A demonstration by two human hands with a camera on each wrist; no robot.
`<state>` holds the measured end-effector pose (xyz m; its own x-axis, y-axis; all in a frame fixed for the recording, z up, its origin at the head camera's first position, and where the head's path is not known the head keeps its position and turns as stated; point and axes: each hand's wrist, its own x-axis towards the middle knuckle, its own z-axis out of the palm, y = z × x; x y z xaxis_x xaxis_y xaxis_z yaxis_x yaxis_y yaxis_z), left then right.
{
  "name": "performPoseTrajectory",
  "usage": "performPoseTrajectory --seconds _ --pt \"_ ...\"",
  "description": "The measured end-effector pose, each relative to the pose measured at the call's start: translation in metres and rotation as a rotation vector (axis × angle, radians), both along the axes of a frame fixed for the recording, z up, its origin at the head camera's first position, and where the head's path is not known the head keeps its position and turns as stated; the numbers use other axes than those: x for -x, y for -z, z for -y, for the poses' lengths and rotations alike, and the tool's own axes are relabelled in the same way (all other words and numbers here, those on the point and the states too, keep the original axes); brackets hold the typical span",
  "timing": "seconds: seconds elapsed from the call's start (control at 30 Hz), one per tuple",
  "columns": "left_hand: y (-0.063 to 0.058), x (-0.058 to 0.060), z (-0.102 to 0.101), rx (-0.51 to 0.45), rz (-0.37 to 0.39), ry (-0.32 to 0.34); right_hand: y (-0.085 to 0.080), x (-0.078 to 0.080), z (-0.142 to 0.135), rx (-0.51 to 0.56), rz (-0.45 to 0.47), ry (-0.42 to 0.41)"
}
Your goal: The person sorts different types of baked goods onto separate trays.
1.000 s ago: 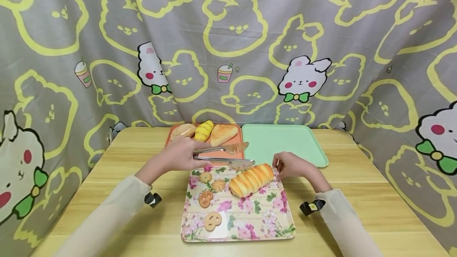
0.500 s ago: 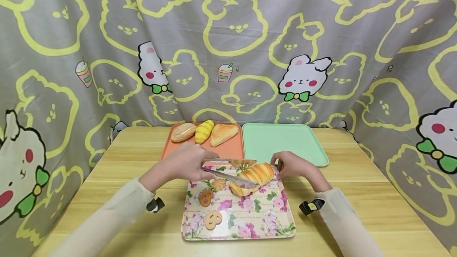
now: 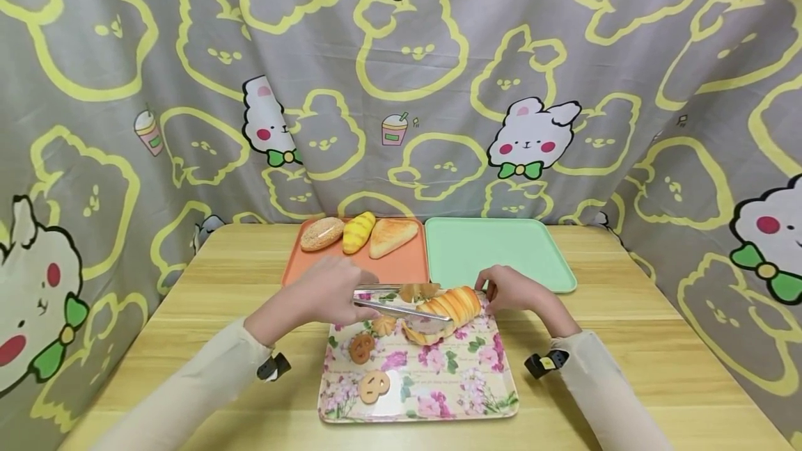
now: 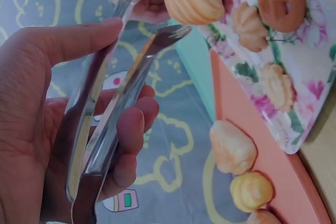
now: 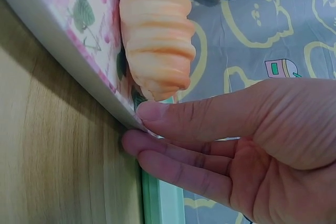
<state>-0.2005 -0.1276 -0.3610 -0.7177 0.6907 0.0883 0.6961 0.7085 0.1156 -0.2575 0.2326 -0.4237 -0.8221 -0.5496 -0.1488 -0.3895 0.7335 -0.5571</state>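
My left hand (image 3: 328,291) grips metal tongs (image 4: 92,98), thumb along one arm and fingers round the other. The tongs' spread tips lie across the left part of a ridged, golden bread roll (image 3: 462,305), one tip over its near side and one toward its far side. The roll lies at the back right of a floral tray (image 3: 438,378). Beside it, my right hand (image 3: 516,294) pinches the tray's back right corner, thumb on top and fingers beneath. On the tray's left are a pretzel cookie (image 3: 361,348), a round cookie (image 3: 374,386) and a flower-shaped cookie (image 3: 383,326).
Behind, an orange tray (image 3: 401,270) bears a seeded bun (image 3: 322,234), a yellow striped bread (image 3: 358,232) and a triangular toast (image 3: 393,236). A green tray (image 3: 495,249) stands right of it. A patterned curtain (image 3: 413,89) hangs beyond the wooden table (image 3: 645,360).
My left hand has brought the tongs forward and down from over the orange tray's edge to the bread roll. The right hand keeps its place at the floral tray's corner.
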Motion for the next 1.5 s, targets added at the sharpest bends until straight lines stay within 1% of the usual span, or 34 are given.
performPoseTrajectory --seconds 0.13,0.27,0.4,0.57,0.73,0.87,0.97,1.1,1.3,1.5 --pt "0.005 0.0 0.0 0.043 0.005 -0.031 0.0 0.0 0.0 0.0 -0.006 0.002" --pt "0.011 0.001 0.0 0.077 -0.017 -0.042 0.001 -0.001 0.0 0.001 -0.004 0.004" --pt "0.016 0.001 -0.002 0.08 -0.056 -0.015 0.0 -0.002 0.0 0.002 -0.006 0.001" --pt "0.02 0.0 -0.005 0.092 -0.061 0.002 -0.001 -0.001 0.0 0.005 -0.007 -0.002" --pt "0.021 -0.001 -0.006 0.082 -0.051 0.016 0.0 0.0 0.0 0.002 -0.001 0.006" --pt "0.021 0.0 -0.005 0.07 -0.062 0.04 0.0 0.001 0.001 0.0 -0.001 0.006" --pt "0.022 0.001 -0.004 0.062 -0.09 0.069 0.0 0.001 0.002 -0.004 -0.003 0.004" --pt "0.022 0.002 -0.003 0.056 -0.118 0.093 0.0 0.0 0.002 -0.006 -0.007 0.001" --pt "0.026 0.003 0.001 0.045 -0.184 0.135 -0.003 -0.001 0.003 -0.005 -0.011 -0.008" --pt "0.028 0.001 0.003 0.031 -0.239 0.175 -0.004 -0.002 0.003 -0.011 -0.016 -0.012"
